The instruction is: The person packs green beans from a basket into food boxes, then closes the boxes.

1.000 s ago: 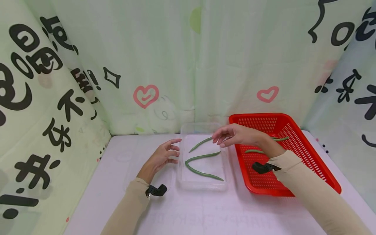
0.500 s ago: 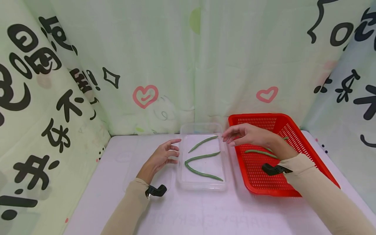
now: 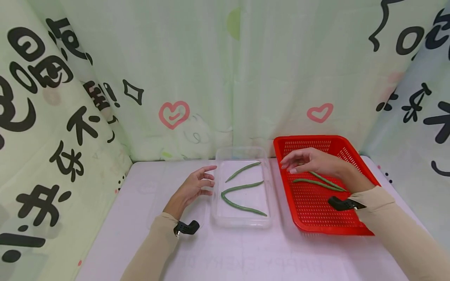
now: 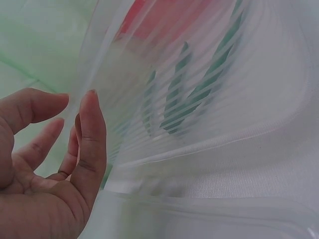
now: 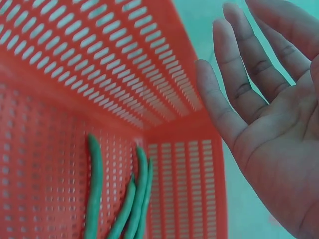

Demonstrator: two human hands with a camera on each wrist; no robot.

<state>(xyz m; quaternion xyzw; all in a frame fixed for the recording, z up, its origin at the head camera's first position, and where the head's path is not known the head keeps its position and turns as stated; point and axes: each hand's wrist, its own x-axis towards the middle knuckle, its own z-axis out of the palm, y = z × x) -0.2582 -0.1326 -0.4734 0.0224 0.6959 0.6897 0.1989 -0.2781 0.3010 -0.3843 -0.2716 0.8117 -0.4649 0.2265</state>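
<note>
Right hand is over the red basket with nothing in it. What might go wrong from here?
Several green beans lie close together in the red basket, so the right hand might gather more than one.

The black wrist device hangs over the basket and may bump it if the arm drops.

The left hand is right beside the clear container; a nudge could shift it.

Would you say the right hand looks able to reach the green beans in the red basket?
Probably yes: the right hand is empty and near the open-topped red basket, with nothing seen covering the green beans.
</note>
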